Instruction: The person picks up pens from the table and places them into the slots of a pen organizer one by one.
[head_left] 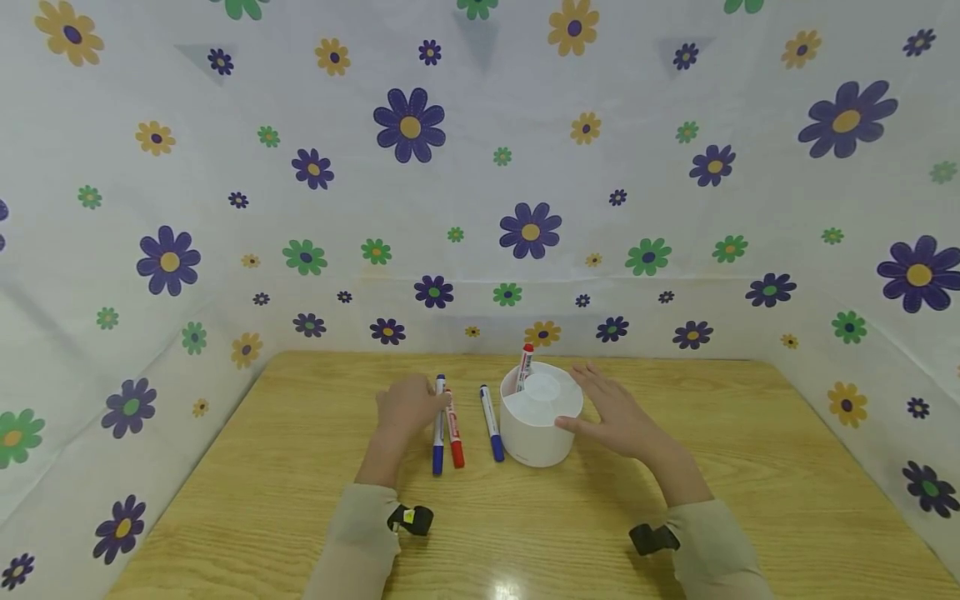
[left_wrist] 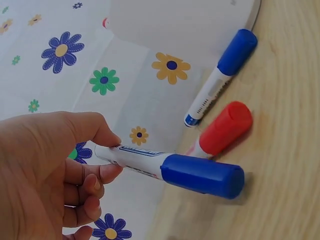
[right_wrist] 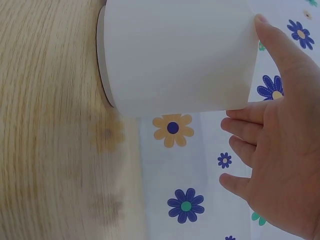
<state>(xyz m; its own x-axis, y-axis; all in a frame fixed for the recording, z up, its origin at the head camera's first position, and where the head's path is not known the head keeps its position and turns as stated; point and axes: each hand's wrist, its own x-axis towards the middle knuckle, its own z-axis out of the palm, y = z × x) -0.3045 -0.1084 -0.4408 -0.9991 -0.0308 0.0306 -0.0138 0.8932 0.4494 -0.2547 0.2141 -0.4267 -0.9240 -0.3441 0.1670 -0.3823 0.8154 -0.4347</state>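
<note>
One red-ended mkr (head_left: 525, 367) in wht tub (head_left: 537, 438); L hand (head_left: 408, 407) pinches blue mkr (left_wrist: 172, 171), R hand (head_left: 621, 421) spread alongside.

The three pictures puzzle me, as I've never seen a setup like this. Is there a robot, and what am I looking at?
No robot here: these are a person's two bare hands. The wide picture comes from a camera worn on the head, looking forward and down. The other two come from cameras on the wrists, each watching its own hand.

On the wooden table, the left hand pinches a blue-and-white marker between thumb and finger. Beside it lie a red-and-white marker and a second blue marker. A white container holds another red marker, leaning inside. The right hand has its fingers spread at the container's rim.
</note>
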